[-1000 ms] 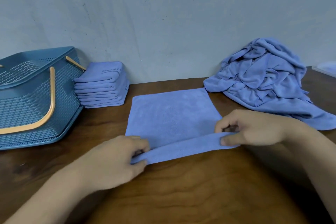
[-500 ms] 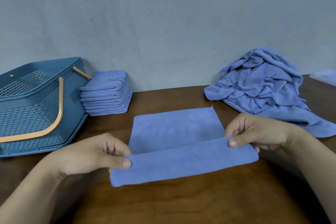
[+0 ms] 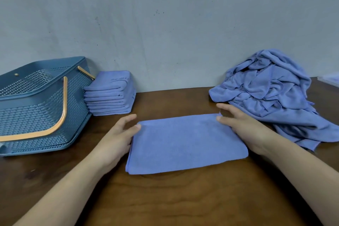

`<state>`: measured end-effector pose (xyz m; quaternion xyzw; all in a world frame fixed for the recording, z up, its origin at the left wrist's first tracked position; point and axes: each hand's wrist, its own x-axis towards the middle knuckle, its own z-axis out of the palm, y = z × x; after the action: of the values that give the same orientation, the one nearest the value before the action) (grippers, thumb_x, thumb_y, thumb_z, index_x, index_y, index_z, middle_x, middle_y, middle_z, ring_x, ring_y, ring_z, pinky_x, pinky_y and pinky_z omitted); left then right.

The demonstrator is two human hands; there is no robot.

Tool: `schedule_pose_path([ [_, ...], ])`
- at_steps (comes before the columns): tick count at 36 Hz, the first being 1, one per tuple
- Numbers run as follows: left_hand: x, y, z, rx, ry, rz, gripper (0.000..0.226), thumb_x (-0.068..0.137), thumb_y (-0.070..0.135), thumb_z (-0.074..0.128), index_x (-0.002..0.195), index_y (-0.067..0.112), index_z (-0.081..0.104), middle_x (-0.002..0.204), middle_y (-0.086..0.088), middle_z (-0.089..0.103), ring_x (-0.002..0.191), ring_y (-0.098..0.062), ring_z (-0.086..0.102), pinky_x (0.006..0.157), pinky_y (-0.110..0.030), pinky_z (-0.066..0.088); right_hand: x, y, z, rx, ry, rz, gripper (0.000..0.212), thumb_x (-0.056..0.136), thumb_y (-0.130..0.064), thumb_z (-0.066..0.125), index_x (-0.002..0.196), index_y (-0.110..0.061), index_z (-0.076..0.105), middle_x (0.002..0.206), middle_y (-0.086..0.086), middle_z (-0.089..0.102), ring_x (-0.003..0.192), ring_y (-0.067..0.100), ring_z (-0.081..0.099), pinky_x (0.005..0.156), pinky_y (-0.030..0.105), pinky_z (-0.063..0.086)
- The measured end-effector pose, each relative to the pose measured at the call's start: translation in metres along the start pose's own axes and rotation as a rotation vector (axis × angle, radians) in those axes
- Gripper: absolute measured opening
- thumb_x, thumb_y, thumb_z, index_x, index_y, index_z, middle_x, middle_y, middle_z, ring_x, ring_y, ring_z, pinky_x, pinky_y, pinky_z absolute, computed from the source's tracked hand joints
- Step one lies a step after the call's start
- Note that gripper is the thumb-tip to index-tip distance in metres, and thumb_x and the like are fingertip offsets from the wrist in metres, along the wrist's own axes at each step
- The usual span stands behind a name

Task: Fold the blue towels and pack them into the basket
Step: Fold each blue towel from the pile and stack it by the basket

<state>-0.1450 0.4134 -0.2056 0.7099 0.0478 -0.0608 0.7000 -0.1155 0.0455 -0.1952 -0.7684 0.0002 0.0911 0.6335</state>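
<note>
- While both hands frame it, the towel (image 3: 187,143) lies flat on the surface (image 3: 174,198) as a doubled rectangle. The fold appears to run along its near edge.
- The left hand (image 3: 117,139) sits at the far left corner with loose, straight fingers and the thumb resting on the cloth. It grips nothing and is probably squaring the layers.
- The right hand (image 3: 244,126) mirrors it at the far right corner. Its fingers are extended and touch the edge without closing round it.
- Such even corners matter, since the next fold, likely side to side, would copy any skew.
- A stack (image 3: 110,95) of folded towels stands far left, just beside the basket (image 3: 36,108). It is probably parked there so packing is one short move.
- The basket sits at the left with its handle hanging down the near side, and no towel shows inside it.
- A heap (image 3: 271,93) of crumpled towels lies far right, close to the right hand for easy picking, so much folding remains.
</note>
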Motion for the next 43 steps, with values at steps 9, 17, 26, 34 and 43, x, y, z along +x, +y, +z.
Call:
schedule_pose_path([
  [9, -0.009, 0.0, -0.007, 0.363, -0.089, 0.05, 0.018, 0.098, 0.013, 0.073, 0.109, 0.026, 0.081, 0.113, 0.001, 0.08, 0.113, -0.024, 0.073, 0.105, -0.042, 0.048, -0.008, 0.004, -0.001, -0.319, -0.065, -0.036, 0.02, 0.095, -0.013, 0.075, 0.093, -0.032, 0.083, 0.103, -0.007, 0.069, 0.09, 0.009, 0.062, 0.084, 0.025, 0.044],
  [17, -0.008, 0.0, -0.015, 0.253, -0.158, 0.031, 0.023, 0.084, 0.023, 0.072, 0.102, 0.011, 0.079, 0.105, -0.025, 0.069, 0.094, -0.033, 0.058, 0.087, -0.048, 0.039, -0.012, -0.001, -0.002, -0.217, -0.132, 0.0, 0.018, 0.096, -0.008, 0.07, 0.096, -0.021, 0.082, 0.111, 0.004, 0.074, 0.096, 0.014, 0.066, 0.09, 0.033, 0.05],
  [26, -0.001, -0.004, -0.001, 0.402, 0.051, 0.122, 0.024, 0.103, 0.017, 0.064, 0.104, 0.035, 0.079, 0.11, 0.008, 0.078, 0.107, -0.014, 0.073, 0.101, -0.039, 0.054, 0.004, 0.014, 0.009, -0.179, 0.078, -0.115, 0.022, 0.098, -0.018, 0.07, 0.103, -0.036, 0.081, 0.118, -0.021, 0.074, 0.118, 0.008, 0.066, 0.109, 0.035, 0.049],
  [34, -0.002, -0.006, -0.007, 0.419, 0.063, 0.068, 0.026, 0.1, 0.021, 0.071, 0.106, 0.044, 0.08, 0.119, 0.014, 0.077, 0.118, -0.004, 0.069, 0.114, -0.042, 0.049, 0.006, 0.021, 0.008, -0.3, 0.127, -0.109, 0.031, 0.096, -0.016, 0.068, 0.111, -0.042, 0.077, 0.127, -0.021, 0.066, 0.119, -0.004, 0.059, 0.098, 0.024, 0.046],
  [43, 0.0, -0.006, -0.004, 0.431, 0.089, 0.061, 0.031, 0.098, 0.022, 0.071, 0.123, 0.04, 0.075, 0.124, 0.014, 0.075, 0.119, -0.005, 0.069, 0.113, -0.042, 0.05, 0.008, 0.021, 0.008, -0.46, 0.15, -0.14, 0.04, 0.101, -0.01, 0.058, 0.124, -0.041, 0.068, 0.107, -0.032, 0.06, 0.089, -0.005, 0.06, 0.075, 0.009, 0.046],
])
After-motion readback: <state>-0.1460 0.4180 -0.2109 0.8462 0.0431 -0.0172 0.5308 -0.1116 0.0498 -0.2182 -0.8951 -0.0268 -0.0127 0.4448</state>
